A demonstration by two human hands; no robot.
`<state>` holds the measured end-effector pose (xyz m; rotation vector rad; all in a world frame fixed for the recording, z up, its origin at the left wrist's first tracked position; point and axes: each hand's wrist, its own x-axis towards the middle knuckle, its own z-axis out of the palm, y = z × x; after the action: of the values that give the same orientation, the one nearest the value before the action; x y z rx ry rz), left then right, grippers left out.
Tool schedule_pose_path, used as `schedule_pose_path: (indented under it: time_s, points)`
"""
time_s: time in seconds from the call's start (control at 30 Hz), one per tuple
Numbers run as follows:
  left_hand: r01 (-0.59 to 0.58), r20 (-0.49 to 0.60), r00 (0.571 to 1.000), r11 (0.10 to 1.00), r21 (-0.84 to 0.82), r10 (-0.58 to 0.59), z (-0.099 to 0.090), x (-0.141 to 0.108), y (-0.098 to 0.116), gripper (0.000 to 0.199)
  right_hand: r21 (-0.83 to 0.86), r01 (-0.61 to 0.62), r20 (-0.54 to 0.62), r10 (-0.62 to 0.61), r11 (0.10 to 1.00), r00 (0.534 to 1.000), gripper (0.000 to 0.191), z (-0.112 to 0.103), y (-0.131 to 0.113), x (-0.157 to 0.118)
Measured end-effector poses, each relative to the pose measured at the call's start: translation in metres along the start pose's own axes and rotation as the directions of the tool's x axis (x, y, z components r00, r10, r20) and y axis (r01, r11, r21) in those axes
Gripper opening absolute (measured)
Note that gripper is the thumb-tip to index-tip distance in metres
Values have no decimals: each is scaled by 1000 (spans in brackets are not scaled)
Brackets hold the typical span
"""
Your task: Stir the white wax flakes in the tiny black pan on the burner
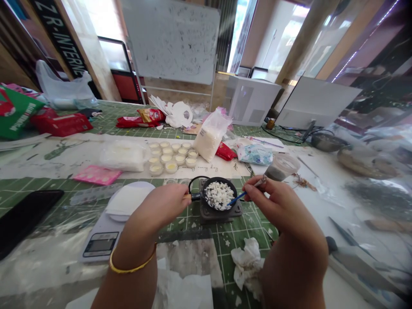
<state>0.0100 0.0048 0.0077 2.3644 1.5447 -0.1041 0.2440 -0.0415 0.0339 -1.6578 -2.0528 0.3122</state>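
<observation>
A small black pan (212, 180) rests on a dark little hot plate (206, 215) at the middle of the table. White chunks and flakes (219, 194) fill the pan. The pan's short handle is gripped by my left hand (172, 198), whose fingers are closed around it. Between the pinched fingers of my right hand (268, 193) is a thin blue stick (237, 198), its tip among the white chunks near the pan's right side. The far end of the stick, by my fingers, looks pale.
Left of the pan sits a kitchen scale (101, 244). Behind are several small cups with pale filling (166, 159), a bag of white material (209, 135) and a plastic tub (283, 166). Crumpled tissue (247, 262) lies by my right forearm; a black phone-like slab (28, 219) lies far left.
</observation>
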Motion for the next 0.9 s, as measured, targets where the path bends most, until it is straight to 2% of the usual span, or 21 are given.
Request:
schedule_pose_path:
  time_s: [0.13,0.27,0.43,0.6,0.77,0.9]
  points:
    - [17,17,1000,1000,-14,-17,-2,0,1,26,-32,-26,47,27,999,999,27,0,1,2]
    - [26,33,999,999,-31,-25,-2,0,1,21,-26,-39,-30,38,999,999,28,-1,4,1]
    - [11,23,1000,999,-35,-10,0,1,0,20,-65,-61,7,62,996,998,29,0,6,3]
    - [1,23,1000,1000,-17,-1,-1,0,1,20,-23,-71,-57,70,997,996,25,-2,5,-1]
    - [9,38,999,1000,-30,-8,-3,0,1,17,-34,-35,18,35,999,999,28,-1,3,0]
    - [11,34,999,999,-33,-10,-2,0,0,16,-46,-80,-65,77,996,995,27,1,5,3]
